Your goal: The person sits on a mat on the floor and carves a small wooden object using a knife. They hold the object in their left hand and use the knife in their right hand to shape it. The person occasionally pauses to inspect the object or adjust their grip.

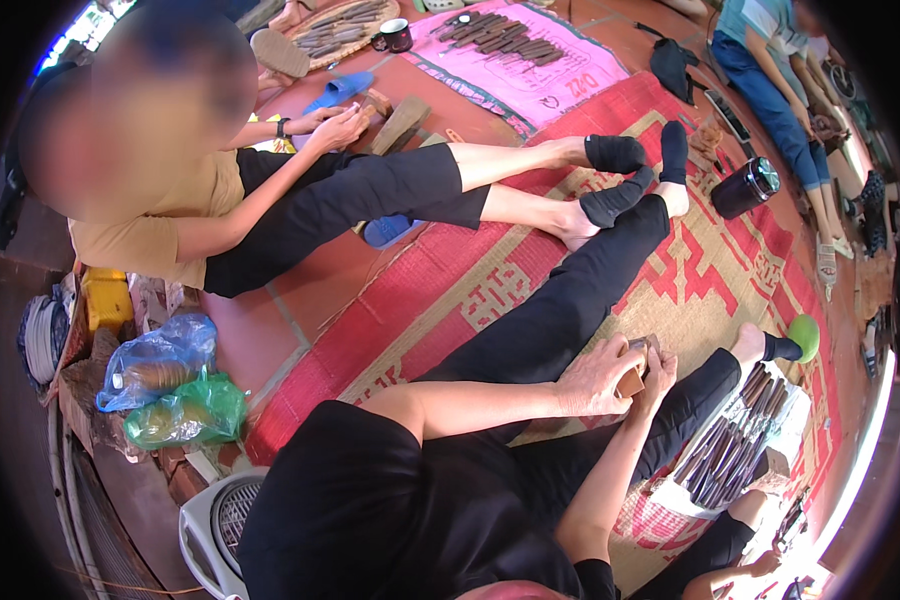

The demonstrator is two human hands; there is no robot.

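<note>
My left hand [598, 380] is closed round a small brown block [630, 383], which looks like wood or folded sandpaper. Pressed up against it, my right hand [660, 372] is closed too, its fingers at a grey-brown piece [646, 344] whose kind I cannot make out. Both hands meet above my stretched-out legs in black trousers. To the right of my right leg stands a white-lined woven basket [660, 495] with a bundle of many thin dark brown sticks [727, 445].
A red and tan mat [390, 340] lies beneath me. Opposite sits a co-worker [150, 220] whose hands hold a small piece. A black tumbler [745, 188], pink sheet with brown pieces [505, 40], plastic bags [185, 410] and grey fan [210, 530] surround us. Other people sit at right.
</note>
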